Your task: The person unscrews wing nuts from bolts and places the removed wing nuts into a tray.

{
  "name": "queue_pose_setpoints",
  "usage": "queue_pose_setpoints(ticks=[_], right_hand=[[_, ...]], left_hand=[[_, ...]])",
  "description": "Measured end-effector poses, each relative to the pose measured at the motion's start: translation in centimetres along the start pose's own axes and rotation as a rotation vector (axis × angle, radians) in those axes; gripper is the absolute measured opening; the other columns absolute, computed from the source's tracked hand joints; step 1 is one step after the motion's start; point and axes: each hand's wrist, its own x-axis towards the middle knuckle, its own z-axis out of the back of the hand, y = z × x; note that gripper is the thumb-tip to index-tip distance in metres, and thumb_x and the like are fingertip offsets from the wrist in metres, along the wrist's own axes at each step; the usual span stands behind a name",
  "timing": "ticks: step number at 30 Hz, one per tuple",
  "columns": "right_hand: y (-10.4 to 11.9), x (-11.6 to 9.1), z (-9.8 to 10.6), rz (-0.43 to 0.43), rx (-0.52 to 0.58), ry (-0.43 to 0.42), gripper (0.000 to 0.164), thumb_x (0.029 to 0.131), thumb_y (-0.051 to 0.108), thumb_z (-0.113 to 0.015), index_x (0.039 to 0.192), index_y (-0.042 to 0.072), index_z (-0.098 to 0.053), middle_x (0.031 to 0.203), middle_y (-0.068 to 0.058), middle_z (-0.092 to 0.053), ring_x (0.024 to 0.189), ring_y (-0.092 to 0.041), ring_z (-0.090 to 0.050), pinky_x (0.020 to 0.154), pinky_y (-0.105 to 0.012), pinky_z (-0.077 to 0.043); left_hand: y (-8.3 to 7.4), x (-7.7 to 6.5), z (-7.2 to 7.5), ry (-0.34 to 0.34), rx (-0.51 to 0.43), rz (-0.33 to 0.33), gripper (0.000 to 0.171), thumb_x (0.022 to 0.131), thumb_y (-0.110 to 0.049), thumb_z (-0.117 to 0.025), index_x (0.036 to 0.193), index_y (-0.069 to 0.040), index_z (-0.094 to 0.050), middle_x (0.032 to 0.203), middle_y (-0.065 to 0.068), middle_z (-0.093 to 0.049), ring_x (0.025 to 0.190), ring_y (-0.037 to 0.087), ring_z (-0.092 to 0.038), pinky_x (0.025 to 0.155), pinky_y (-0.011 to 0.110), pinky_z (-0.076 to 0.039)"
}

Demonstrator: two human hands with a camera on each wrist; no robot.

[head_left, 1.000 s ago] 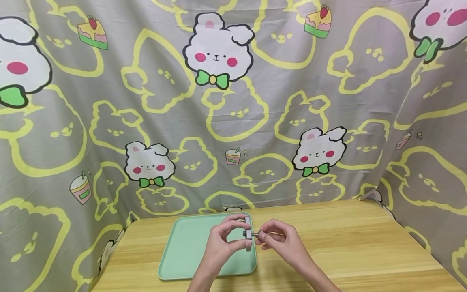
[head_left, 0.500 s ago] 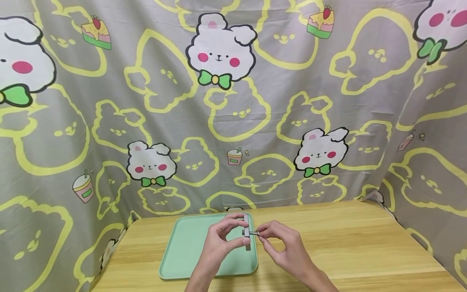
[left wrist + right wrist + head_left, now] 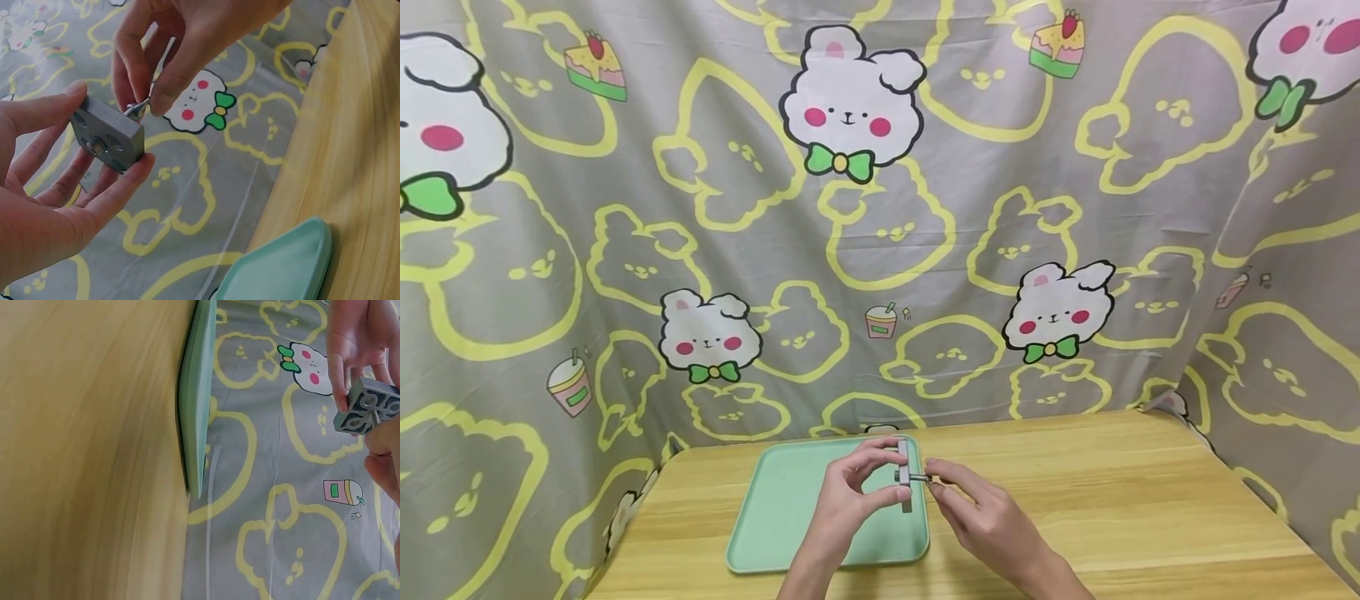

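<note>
Backdrop: gray curtain (image 3: pixel 880 367) printed with white rabbits and yellow outlines hangs round my wooden table (image 3: pixel 1097 492).
Left grip: my left hand (image 3: pixel 844 490) pinches a metal block (image 3: pixel 107 139) at its edges between thumb and fingers, spread as wide as the piece and leaving both faces bare.
Right grip: my right hand (image 3: pixel 996 521) has thumb and fingertips nearly together at the free end of a bolt (image 3: pixel 919 477); I take it as a pinch. Whether a nut or the like sits between those fingertips, I cannot tell.
Block: held in the air, standing on edge, over the tray's right side as the head view has it.
Bolt: it runs through the block's middle, its head on the left side and its shank jutting from the ribbed face toward my right.
Progress: I judge the threading-through done; any fastening at the free end looks unfinished or hidden by my fingers.
Arms: both forearms reach in from the near edge and angle inward; my left palm is turned toward the block, my right hand points left.
Green tray (image 3: pixel 782 517): lies flat on the table beneath my left hand.
</note>
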Motion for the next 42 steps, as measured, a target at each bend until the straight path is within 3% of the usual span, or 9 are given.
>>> queue_pose_setpoints(ticks=[7,12,14,16,18,22,25,30,42], right_hand=[[0.0,0.2,0.0,-0.035,0.010,-0.003,0.025,0.107,0.013,-0.056,0.093,0.001,-0.073,0.115,-0.016,-0.070,0.094,-0.028,-0.074,0.084,-0.026,-0.061],[0.0,-0.3,-0.1,-0.179,0.135,-0.045,0.013,0.100,0.013,-0.067,0.100,0.001,-0.072,0.115,-0.014,-0.069,0.095,-0.029,-0.073,0.088,-0.024,-0.059],[0.2,-0.4,0.0,-0.304,0.227,-0.068,0.010,0.095,0.005,-0.071,0.105,0.001,-0.070,0.114,-0.012,-0.069,0.095,-0.029,-0.072,0.087,-0.025,-0.060],[0.5,-0.3,0.1,-0.489,0.348,-0.069,0.020,0.092,-0.003,-0.072,0.111,0.003,-0.069,0.112,-0.010,-0.070,0.096,-0.028,-0.072,0.085,-0.027,-0.061],[0.8,0.0,0.4,-0.734,0.488,-0.051,0.026,0.091,-0.005,-0.074,0.114,0.006,-0.070,0.110,-0.009,-0.072,0.095,-0.025,-0.073,0.082,-0.029,-0.062],[1.0,0.5,0.8,-1.180,0.771,-0.004,0.020,0.097,0.006,-0.071,0.116,0.000,-0.069,0.110,-0.018,-0.071,0.092,-0.024,-0.074,0.080,-0.035,-0.064],[0.9,0.7,1.0,-1.355,0.915,0.025,0.032,0.097,0.011,-0.072,0.120,-0.010,-0.064,0.110,-0.023,-0.069,0.092,-0.028,-0.075,0.081,-0.040,-0.063],[0.7,0.6,1.0,-1.448,1.009,0.039,0.040,0.095,0.012,-0.074,0.123,-0.013,-0.061,0.104,-0.020,-0.071,0.090,-0.031,-0.076,0.082,-0.041,-0.063],[0.5,0.4,1.0,-1.474,1.010,0.054,0.035,0.093,0.014,-0.077,0.115,-0.011,-0.065,0.100,-0.016,-0.070,0.087,-0.030,-0.076,0.081,-0.041,-0.064]], left_hand=[[0.1,0.0,0.1,-0.006,-0.007,0.004,0.033,0.083,0.001,-0.083,0.113,0.005,-0.072,0.142,0.016,-0.057,0.134,0.030,-0.054,0.094,0.036,-0.057],[0.1,0.0,0.1,-0.013,-0.009,-0.001,0.032,0.083,0.002,-0.083,0.113,0.005,-0.072,0.142,0.017,-0.057,0.135,0.030,-0.054,0.094,0.036,-0.057],[0.1,0.0,0.0,-0.015,0.000,-0.007,0.032,0.082,0.001,-0.084,0.112,0.004,-0.073,0.142,0.017,-0.057,0.134,0.030,-0.054,0.096,0.036,-0.056],[0.1,0.1,-0.1,-0.016,0.015,-0.017,0.032,0.082,0.000,-0.084,0.112,0.003,-0.073,0.141,0.016,-0.058,0.134,0.029,-0.054,0.099,0.035,-0.054],[0.1,0.1,-0.2,-0.016,0.034,-0.027,0.033,0.081,-0.001,-0.085,0.112,0.003,-0.074,0.140,0.015,-0.058,0.132,0.029,-0.056,0.103,0.034,-0.051],[0.2,0.1,-0.3,-0.011,0.054,-0.043,0.033,0.080,0.000,-0.085,0.111,0.002,-0.074,0.139,0.015,-0.059,0.130,0.028,-0.058,0.105,0.032,-0.049],[0.3,0.0,-0.4,-0.009,0.058,-0.043,0.033,0.080,0.000,-0.086,0.110,0.001,-0.074,0.139,0.015,-0.059,0.129,0.029,-0.059,0.103,0.032,-0.050],[0.3,0.0,-0.5,-0.005,0.060,-0.042,0.032,0.080,0.000,-0.086,0.110,0.000,-0.075,0.141,0.020,-0.056,0.128,0.030,-0.059,0.100,0.032,-0.052],[0.3,0.0,-0.6,0.005,0.070,-0.044,0.032,0.078,-0.001,-0.087,0.108,-0.001,-0.075,0.140,0.019,-0.057,0.129,0.032,-0.058,0.100,0.031,-0.051]])
